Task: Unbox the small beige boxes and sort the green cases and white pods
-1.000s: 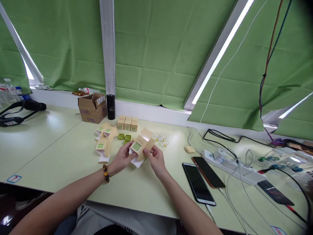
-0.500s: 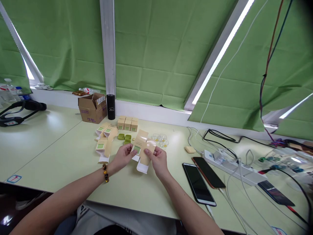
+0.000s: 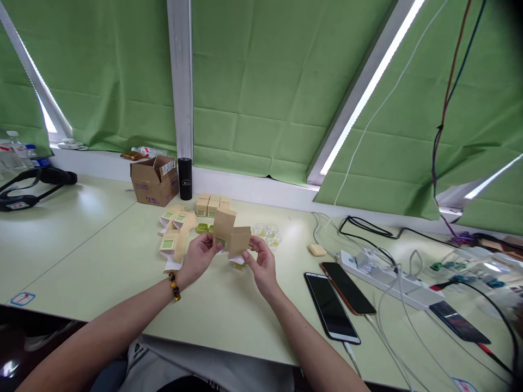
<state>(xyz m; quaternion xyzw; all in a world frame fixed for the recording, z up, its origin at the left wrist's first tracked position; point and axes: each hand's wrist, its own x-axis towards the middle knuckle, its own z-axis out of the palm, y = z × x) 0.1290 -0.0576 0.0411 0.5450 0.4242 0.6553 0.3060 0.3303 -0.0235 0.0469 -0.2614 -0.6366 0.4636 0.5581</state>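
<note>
From my end, the headset (image 3: 36, 182) sits far left, and past it the table (image 3: 102, 239) gives me room across its seam as far as the flat cartons (image 3: 180, 249). The near edge runs under both forearms. Between the right forearm and the phones there is a strip of tabletop to move in.

My left hand (image 3: 199, 257) pinches the carton (image 3: 240, 239) between thumb and fingers; my right hand (image 3: 263, 265) grips its right panel. The carton is held above the table between them, tan card partly unfolded, flaps spread, white inside, a green square low on its left face. Beaded bracelet (image 3: 174, 287) on the left wrist.

Around it, I have a corrugated box (image 3: 151, 188) with raised flaps, a black cylinder (image 3: 185, 179) touching or just beside it, closed tan boxes (image 3: 202, 207), glossy green cups (image 3: 202, 228) partly behind the hand, and clear cups (image 3: 267, 231) just beyond the right hand. Further right, two phones (image 3: 332, 307), a white power strip (image 3: 388, 277) and looping cables (image 3: 368, 223) crowd that side.
</note>
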